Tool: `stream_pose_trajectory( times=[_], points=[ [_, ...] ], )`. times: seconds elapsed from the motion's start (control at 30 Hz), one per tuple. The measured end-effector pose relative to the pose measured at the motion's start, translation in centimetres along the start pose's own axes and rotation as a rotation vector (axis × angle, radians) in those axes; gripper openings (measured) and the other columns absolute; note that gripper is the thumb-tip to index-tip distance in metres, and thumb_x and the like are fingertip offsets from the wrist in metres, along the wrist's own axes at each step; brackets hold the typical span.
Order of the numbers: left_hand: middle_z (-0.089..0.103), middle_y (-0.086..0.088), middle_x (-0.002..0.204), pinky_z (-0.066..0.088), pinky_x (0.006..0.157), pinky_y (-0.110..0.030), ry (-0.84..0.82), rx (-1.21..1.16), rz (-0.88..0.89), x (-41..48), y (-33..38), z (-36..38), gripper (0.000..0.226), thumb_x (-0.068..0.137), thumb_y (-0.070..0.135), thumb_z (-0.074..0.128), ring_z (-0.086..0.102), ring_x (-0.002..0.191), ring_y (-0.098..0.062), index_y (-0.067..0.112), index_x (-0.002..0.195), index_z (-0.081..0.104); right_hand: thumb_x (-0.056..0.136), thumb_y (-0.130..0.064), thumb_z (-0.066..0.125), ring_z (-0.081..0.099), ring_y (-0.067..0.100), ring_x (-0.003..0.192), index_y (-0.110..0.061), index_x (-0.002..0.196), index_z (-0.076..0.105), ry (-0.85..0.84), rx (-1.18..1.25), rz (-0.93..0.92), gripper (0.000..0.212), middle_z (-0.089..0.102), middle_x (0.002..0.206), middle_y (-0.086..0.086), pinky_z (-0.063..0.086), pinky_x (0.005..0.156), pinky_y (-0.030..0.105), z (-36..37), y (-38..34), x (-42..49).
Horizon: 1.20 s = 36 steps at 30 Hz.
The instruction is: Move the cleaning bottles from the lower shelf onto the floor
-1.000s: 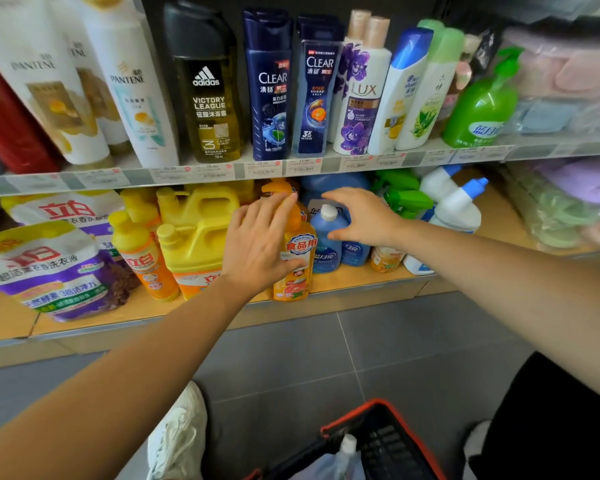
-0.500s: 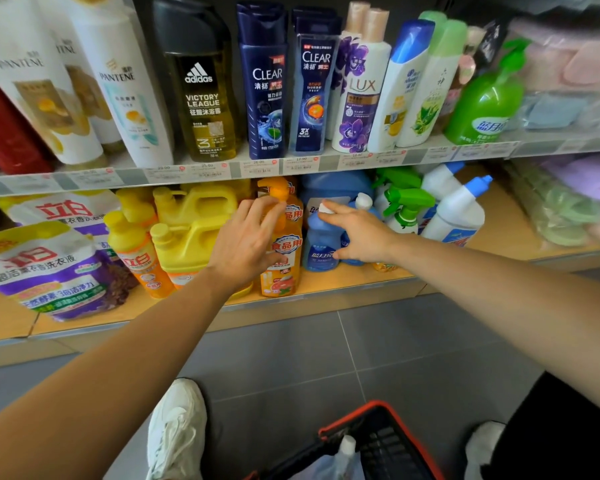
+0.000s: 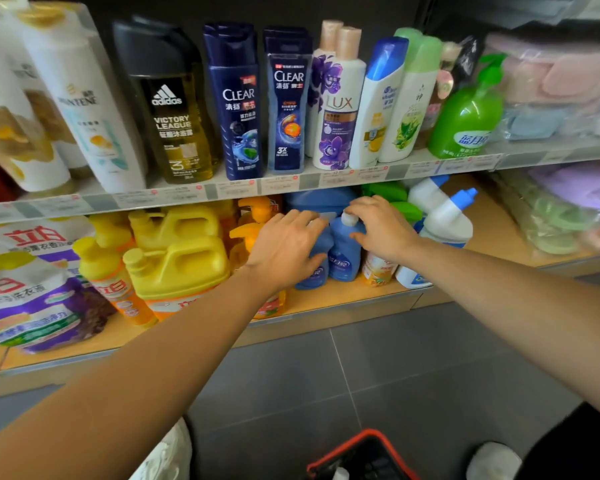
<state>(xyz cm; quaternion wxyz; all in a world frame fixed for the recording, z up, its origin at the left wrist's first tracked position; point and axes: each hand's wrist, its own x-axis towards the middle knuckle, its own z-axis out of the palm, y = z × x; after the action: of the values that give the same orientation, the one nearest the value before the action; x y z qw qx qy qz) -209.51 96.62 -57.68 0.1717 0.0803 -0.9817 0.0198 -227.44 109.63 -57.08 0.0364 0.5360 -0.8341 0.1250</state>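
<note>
Above the floor (image 3: 413, 368), the grip of the left hand (image 3: 284, 247) is wrapping the left blue bottle (image 3: 314, 273). The right hand (image 3: 383, 226) is pinching the right blue bottle (image 3: 342, 259) at its cap. Both bottles are standing on the lower shelf (image 3: 326, 301). A cap-only hold is risking a slip, and the crowded orange pump bottle (image 3: 257, 216) is risking a knock.

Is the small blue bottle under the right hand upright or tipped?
Upright: the blue bottle stands on the lower shelf, white cap up.
</note>
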Motion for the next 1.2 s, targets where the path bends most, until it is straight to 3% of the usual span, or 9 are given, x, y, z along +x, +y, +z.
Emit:
stream_pose_trajectory(
  times=[0.13, 0.23, 0.37, 0.47, 0.67, 0.8, 0.9, 1.07, 1.2],
  points=[
    [0.055, -0.002, 0.143, 0.051, 0.08, -0.039, -0.145, -0.013, -0.09, 3.3, -0.4, 0.6, 0.061, 0.092, 0.045, 0.064, 0.06, 0.121, -0.03, 0.028, 0.147, 0.043, 0.084, -0.021, 0.072, 0.053, 0.028, 0.108, -0.013, 0.114, 0.068, -0.009, -0.182, -0.082, 0.031, 0.068, 0.114, 0.005, 0.04, 0.092, 0.04, -0.9, 0.9, 1.2],
    [0.061, -0.004, 0.134, 0.046, 0.075, -0.038, -0.275, 0.067, -0.136, 4.3, -1.0, 1.4, 0.058, 0.092, 0.045, 0.064, 0.063, 0.115, -0.032, 0.031, 0.144, 0.045, 0.082, -0.034, 0.078, 0.059, 0.031, 0.111, -0.02, 0.123, 0.064, -0.098, -0.177, -0.025, 0.045, 0.069, 0.117, 0.005, 0.041, 0.088, 0.038, -1.1, 1.5, 1.6],
    [0.068, -0.007, 0.122, 0.05, 0.075, -0.04, -0.252, 0.11, -0.182, 4.6, -1.0, 2.0, 0.043, 0.095, 0.038, 0.064, 0.066, 0.107, -0.034, 0.031, 0.136, 0.055, 0.084, -0.042, 0.076, 0.064, 0.032, 0.105, -0.018, 0.12, 0.067, -0.065, -0.098, 0.054, 0.044, 0.071, 0.112, 0.008, 0.05, 0.08, 0.037, -0.3, 1.8, 2.0],
    [0.069, -0.01, 0.119, 0.051, 0.079, -0.041, -0.235, 0.06, -0.222, 4.6, -1.2, 2.2, 0.039, 0.096, 0.039, 0.063, 0.065, 0.107, -0.034, 0.028, 0.133, 0.06, 0.085, -0.045, 0.073, 0.065, 0.033, 0.099, -0.02, 0.108, 0.07, -0.06, -0.175, 0.071, 0.035, 0.071, 0.107, 0.008, 0.045, 0.069, 0.034, 0.0, 1.7, 2.5],
    [0.069, -0.011, 0.121, 0.051, 0.083, -0.041, -0.27, -0.042, -0.259, 4.6, -1.3, 1.8, 0.041, 0.093, 0.038, 0.067, 0.064, 0.11, -0.032, 0.027, 0.132, 0.063, 0.085, -0.038, 0.075, 0.064, 0.033, 0.097, -0.023, 0.102, 0.072, -0.111, -0.142, 0.055, 0.023, 0.072, 0.102, 0.009, 0.032, 0.075, 0.029, -0.7, 1.5, 2.9],
    [0.067, -0.011, 0.121, 0.049, 0.082, -0.041, -0.289, -0.023, -0.242, 4.2, -1.3, 1.6, 0.04, 0.094, 0.036, 0.066, 0.063, 0.11, -0.033, 0.026, 0.132, 0.061, 0.082, -0.03, 0.08, 0.054, 0.026, 0.091, -0.026, 0.107, 0.073, -0.199, -0.022, -0.013, 0.027, 0.065, 0.092, -0.001, 0.035, 0.08, 0.031, -1.8, 2.5, 2.1],
    [0.068, -0.011, 0.121, 0.049, 0.083, -0.04, -0.271, -0.047, -0.228, 3.8, -1.1, 1.5, 0.039, 0.093, 0.034, 0.067, 0.063, 0.11, -0.033, 0.024, 0.131, 0.062, 0.083, -0.026, 0.079, 0.054, 0.029, 0.096, -0.027, 0.107, 0.072, -0.222, 0.03, -0.013, 0.025, 0.065, 0.095, -0.001, 0.045, 0.078, 0.035, -2.0, 2.8, 1.4],
    [0.07, -0.007, 0.119, 0.053, 0.084, -0.042, -0.296, -0.106, -0.197, 3.6, -1.0, 1.0, 0.035, 0.092, 0.038, 0.069, 0.064, 0.107, -0.03, 0.025, 0.124, 0.065, 0.083, -0.027, 0.08, 0.049, 0.025, 0.094, -0.028, 0.106, 0.072, -0.198, 0.027, -0.026, 0.024, 0.053, 0.092, -0.004, 0.031, 0.075, 0.031, -1.6, 2.9, 0.9],
    [0.071, -0.005, 0.118, 0.055, 0.084, -0.042, -0.296, -0.122, -0.19, 3.5, -0.8, 0.8, 0.034, 0.091, 0.04, 0.071, 0.064, 0.106, -0.027, 0.027, 0.122, 0.066, 0.084, -0.029, 0.079, 0.05, 0.031, 0.099, -0.03, 0.112, 0.07, -0.201, 0.032, 0.0, 0.03, 0.047, 0.098, 0.0, 0.036, 0.078, 0.034, -1.4, 2.9, 0.9]
  ],
)
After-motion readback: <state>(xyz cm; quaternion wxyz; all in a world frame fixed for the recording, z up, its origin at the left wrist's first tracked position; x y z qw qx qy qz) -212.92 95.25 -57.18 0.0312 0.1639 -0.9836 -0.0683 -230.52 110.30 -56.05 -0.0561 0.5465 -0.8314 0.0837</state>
